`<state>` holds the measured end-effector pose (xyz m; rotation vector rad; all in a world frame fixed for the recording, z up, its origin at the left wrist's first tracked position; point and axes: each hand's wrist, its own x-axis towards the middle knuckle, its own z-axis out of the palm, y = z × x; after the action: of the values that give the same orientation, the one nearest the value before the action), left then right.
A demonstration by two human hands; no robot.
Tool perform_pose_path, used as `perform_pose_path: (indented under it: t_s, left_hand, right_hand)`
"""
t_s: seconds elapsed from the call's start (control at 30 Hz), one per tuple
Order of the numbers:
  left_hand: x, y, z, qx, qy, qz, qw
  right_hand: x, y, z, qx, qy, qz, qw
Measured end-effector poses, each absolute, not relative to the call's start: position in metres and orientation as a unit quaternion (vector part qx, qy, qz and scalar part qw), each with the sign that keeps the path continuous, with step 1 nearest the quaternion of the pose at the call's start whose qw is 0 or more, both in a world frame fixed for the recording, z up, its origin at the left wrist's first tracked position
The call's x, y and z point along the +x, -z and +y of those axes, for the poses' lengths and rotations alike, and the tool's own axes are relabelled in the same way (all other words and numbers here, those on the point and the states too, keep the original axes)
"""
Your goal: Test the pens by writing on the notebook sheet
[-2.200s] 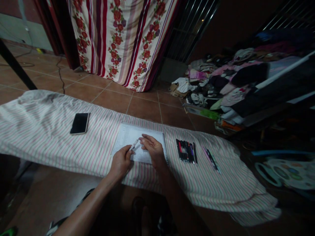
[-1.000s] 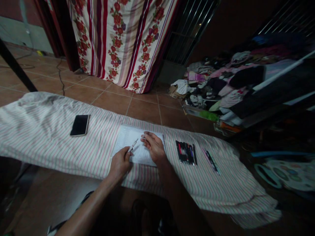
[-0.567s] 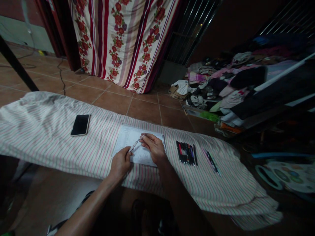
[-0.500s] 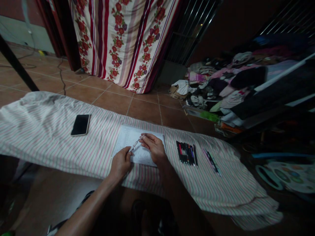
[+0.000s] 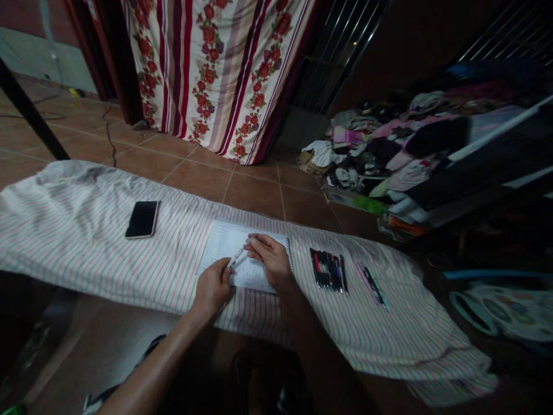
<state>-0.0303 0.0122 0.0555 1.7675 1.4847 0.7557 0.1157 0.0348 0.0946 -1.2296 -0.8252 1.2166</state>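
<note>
My left hand [image 5: 212,286] is closed round the lower end of a white pen [image 5: 236,256] that points up and right over an open spiral notebook [image 5: 227,242]. My right hand [image 5: 270,260] rests on the notebook's page, its fingers drawn together at the pen's upper end. The notebook lies on a striped cloth [image 5: 78,230] that covers a long low surface. A row of several dark pens [image 5: 327,268] lies just right of the notebook, and two more pens [image 5: 371,283] lie further right.
A black phone [image 5: 141,219] lies face up on the cloth to the left. Behind are a tiled floor [image 5: 242,190], a floral curtain [image 5: 216,63] and a heap of clothes [image 5: 401,150] at the right. A dark pole [image 5: 30,115] slants at far left.
My right hand's fingers went from lying flat on the page to pinching together at the pen's upper end. My left hand has kept its hold on the pen.
</note>
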Motion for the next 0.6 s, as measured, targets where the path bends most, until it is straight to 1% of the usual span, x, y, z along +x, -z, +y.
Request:
perform_pose_path:
  t_s: [0.6]
  left_hand:
    - [-0.0308,-0.0561,0.0121,0.679,-0.291,0.578,0.347]
  right_hand:
    - [0.1144,-0.0945,0.0328,-0.533,-0.500,-0.385,0.563]
